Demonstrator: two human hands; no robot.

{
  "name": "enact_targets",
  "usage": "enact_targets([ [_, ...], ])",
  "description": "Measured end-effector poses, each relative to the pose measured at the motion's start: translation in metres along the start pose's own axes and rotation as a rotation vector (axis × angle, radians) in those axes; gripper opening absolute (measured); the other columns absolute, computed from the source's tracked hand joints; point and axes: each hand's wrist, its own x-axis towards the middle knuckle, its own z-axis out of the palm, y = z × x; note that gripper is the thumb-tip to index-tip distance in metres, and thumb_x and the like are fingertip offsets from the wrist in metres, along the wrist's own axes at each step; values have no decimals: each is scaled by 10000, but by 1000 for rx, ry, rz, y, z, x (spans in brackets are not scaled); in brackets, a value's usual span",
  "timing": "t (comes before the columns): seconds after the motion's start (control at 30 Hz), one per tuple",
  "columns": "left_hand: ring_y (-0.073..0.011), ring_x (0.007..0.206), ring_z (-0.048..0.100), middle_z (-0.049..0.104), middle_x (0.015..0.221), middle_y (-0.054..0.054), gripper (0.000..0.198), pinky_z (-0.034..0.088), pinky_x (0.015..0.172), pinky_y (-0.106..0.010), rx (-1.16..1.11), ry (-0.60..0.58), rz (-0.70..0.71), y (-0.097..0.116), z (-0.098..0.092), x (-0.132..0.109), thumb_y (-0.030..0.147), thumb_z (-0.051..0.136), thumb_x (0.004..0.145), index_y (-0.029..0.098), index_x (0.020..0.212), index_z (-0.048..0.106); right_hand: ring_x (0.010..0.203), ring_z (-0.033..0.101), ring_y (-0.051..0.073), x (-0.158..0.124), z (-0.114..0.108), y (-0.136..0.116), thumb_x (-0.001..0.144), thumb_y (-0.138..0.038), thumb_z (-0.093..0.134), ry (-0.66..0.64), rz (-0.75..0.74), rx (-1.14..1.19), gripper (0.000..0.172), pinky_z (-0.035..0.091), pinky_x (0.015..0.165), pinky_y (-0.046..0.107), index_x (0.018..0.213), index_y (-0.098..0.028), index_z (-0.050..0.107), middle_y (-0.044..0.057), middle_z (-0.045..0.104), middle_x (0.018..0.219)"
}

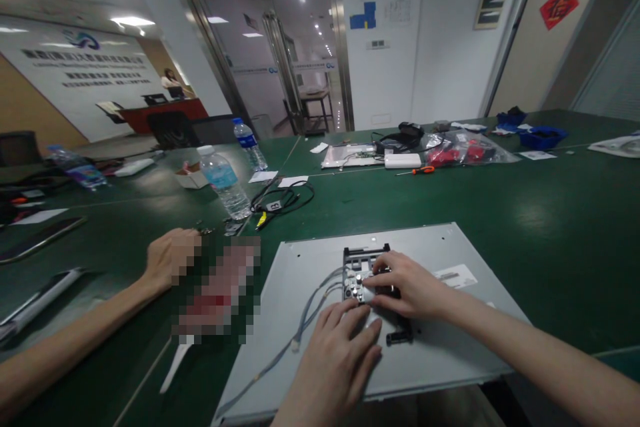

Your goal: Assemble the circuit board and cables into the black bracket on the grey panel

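A small circuit board (354, 285) with silver parts sits in a black and grey frame (367, 252) on a white metal panel (320, 260) in front of me. Grey cables run from its left side down across the panel. My right hand (413, 287) reaches in from the right, its bent fingers gripping the board and covering much of the frame. From below, my left hand (343, 340) has its curled fingertips at the board's lower edge. A black bracket (399, 337) lies just right of that hand.
At left, another person's hand (173, 257) rests on the green table (500, 200), beside a blurred-out reddish item (220, 290). Beyond are water bottles (225, 180), a black cable (285, 200), an orange screwdriver (423, 170), plastic bags (467, 149) and a blue tray (543, 138).
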Motion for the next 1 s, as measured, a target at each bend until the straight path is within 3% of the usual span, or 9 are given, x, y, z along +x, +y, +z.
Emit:
enact_targets([
  [0.37, -286, 1168, 504, 605, 1202, -76, 284, 468, 968, -504, 39, -29, 14, 0, 2, 1, 200, 540, 915, 248, 1183, 622, 1056, 560, 236, 1, -5, 4, 880, -311, 653, 8, 3, 31, 335, 454, 920, 396, 1194, -201, 614, 102, 624, 1109],
  [0.57, -273, 1155, 503, 595, 1194, -75, 313, 438, 1004, -500, 28, -38, 7, 1, 2, 1, 182, 532, 913, 249, 1211, 599, 1044, 568, 229, 2, -6, 6, 909, -300, 618, 37, -17, 31, 281, 450, 921, 392, 1173, -200, 619, 94, 641, 1109],
  [0.83, -257, 1104, 522, 592, 1150, -76, 293, 451, 984, -474, -7, 13, -11, -1, 3, 1, 168, 508, 923, 229, 1199, 588, 1021, 579, 223, 2, -6, 7, 890, -249, 634, 55, -21, 48, 249, 452, 900, 386, 1134, -199, 632, 85, 650, 1080],
  [1.0, -280, 1173, 498, 549, 1249, -109, 344, 451, 990, -495, 39, 41, -38, -5, 7, -2, 156, 496, 920, 204, 1258, 541, 1016, 583, 235, 1, -8, 8, 875, -232, 640, 92, 28, 26, 259, 454, 890, 399, 1129, -186, 622, 95, 655, 1073],
])
